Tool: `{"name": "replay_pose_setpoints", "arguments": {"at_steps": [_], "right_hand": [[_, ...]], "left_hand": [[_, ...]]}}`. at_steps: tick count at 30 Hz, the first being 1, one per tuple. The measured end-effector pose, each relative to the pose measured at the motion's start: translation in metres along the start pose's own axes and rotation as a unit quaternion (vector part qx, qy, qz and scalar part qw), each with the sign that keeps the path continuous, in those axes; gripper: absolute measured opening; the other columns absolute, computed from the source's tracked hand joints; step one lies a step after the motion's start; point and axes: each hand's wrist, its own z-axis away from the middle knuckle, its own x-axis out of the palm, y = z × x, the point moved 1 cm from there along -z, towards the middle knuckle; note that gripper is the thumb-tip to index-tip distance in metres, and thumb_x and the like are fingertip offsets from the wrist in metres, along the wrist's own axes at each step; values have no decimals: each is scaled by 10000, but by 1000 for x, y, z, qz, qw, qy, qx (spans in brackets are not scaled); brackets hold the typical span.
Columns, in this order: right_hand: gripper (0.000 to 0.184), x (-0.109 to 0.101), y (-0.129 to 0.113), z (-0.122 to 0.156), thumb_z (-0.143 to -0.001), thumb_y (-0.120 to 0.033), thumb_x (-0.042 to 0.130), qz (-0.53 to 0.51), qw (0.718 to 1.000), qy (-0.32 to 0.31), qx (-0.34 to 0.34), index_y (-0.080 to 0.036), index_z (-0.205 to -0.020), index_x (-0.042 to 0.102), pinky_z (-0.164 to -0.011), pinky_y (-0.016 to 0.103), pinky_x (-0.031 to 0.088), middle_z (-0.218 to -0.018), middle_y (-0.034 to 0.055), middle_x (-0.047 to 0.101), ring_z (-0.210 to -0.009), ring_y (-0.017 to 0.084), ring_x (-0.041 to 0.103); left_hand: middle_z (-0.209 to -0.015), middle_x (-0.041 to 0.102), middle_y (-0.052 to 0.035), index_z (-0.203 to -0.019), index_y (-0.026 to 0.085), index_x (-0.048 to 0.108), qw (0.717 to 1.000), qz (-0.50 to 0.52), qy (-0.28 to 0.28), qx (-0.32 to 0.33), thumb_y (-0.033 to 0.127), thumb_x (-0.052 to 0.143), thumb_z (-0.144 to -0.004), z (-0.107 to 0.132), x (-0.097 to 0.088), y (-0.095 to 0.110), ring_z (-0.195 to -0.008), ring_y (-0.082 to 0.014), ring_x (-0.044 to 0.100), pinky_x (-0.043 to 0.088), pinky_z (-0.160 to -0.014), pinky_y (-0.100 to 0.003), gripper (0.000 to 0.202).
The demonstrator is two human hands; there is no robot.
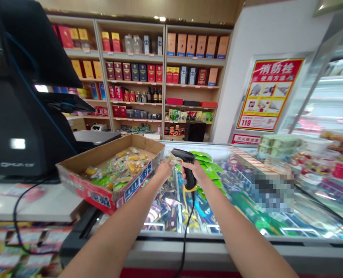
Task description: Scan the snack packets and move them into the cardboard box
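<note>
My right hand is wrapped round the grip of a black barcode scanner with a yellow collar. Its black cable hangs down toward me. My left hand reaches forward and touches the right end of a shallow cardboard box with red and blue print. Its fingers are curled against the box edge. The box holds several small yellow and green wrapped snacks and rests partly on the counter and partly on the freezer lid.
A glass-topped chest freezer full of packaged ice creams lies under my arms. A black checkout terminal stands on the white counter at left. Shelves of boxed bottles line the back wall. A red poster hangs at right.
</note>
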Motion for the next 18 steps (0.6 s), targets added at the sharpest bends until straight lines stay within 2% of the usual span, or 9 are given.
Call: {"name": "replay_pose_setpoints", "arguments": {"at_steps": [2,5,7,10,12,14,16,18], "right_hand": [[266,-8,8,1,-615,-370,733,7,1000,-1,9,-173,-714,584,-388,237,471,-493,-27,585,-383,107,514],[277,-18,12,3,-621,-371,739,22,1000,-9,14,-165,-743,599,-387,242,477,-492,-25,584,-377,107,505],[292,-22,11,3,-638,-380,735,19,1000,-9,9,-160,-781,607,-395,245,482,-512,-22,591,-387,112,518],[303,-24,8,4,-660,-379,729,7,1000,0,-5,-161,-828,604,-404,243,482,-537,-24,594,-400,113,529],[303,-25,7,4,-659,-367,731,-3,1000,12,-10,-164,-840,598,-403,240,482,-544,-28,591,-404,110,525],[300,-26,7,4,-655,-364,731,-7,1000,20,-7,-165,-835,596,-402,241,482,-545,-29,587,-403,109,522],[299,-26,7,4,-657,-372,728,1,1000,16,-1,-162,-829,602,-410,246,489,-543,-23,589,-404,111,526],[304,-26,9,3,-657,-381,726,11,1000,7,3,-158,-827,609,-423,254,501,-541,-17,596,-406,114,531]], "left_hand": [[-1153,639,-201,-1220,174,629,1000,-12,-4,7,357,391,-936,-5,10,-7,-1058,-322,611,437,-880,-411,413],[-1136,651,-185,-1113,177,660,999,-21,-3,27,371,402,-933,-9,17,-14,-1051,-322,594,426,-880,-416,370],[-1115,661,-173,-1124,183,639,999,-17,3,31,440,487,-892,-10,20,-15,-1065,-328,576,420,-891,-420,378],[-1165,643,-165,-1176,189,609,999,-26,12,32,521,633,-770,-9,24,-14,-1129,-366,521,404,-923,-451,525],[-1198,624,-159,-1146,183,626,999,-32,13,30,466,640,-769,-8,24,-13,-1143,-366,509,402,-930,-445,472],[-1169,627,-160,-1068,167,660,999,-29,7,26,342,595,-810,-6,22,-14,-1113,-344,533,412,-911,-415,319],[-1112,637,-164,-994,159,688,999,-25,-3,27,220,539,-828,-5,18,-17,-1044,-315,578,426,-874,-382,231],[-1059,638,-177,-902,146,707,999,23,-6,22,138,505,-818,-4,13,-21,-951,-299,615,434,-834,-381,219]]}}
